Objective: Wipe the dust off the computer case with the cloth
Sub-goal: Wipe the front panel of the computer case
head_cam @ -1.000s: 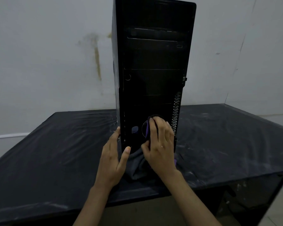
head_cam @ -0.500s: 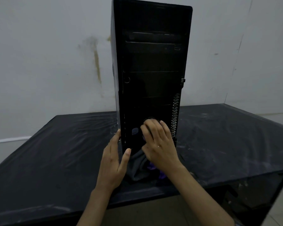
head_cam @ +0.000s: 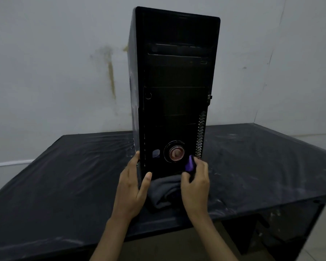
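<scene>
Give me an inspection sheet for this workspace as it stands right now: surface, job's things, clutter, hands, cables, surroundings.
Surface: table under a black covering streaked with pale dust.
Job's things: black computer case upright on the table, front towards the camera, round button uncovered; grey cloth with a purple edge bunched at the foot of the case.
Clutter: nothing seen.
Hands: left hand grips the case's lower left corner, thumb on the front; right hand grips the cloth low on the front, at its right.
Cables: nothing seen.
Surroundings: pale wall with a brownish stain; floor shows below the table edge.
</scene>
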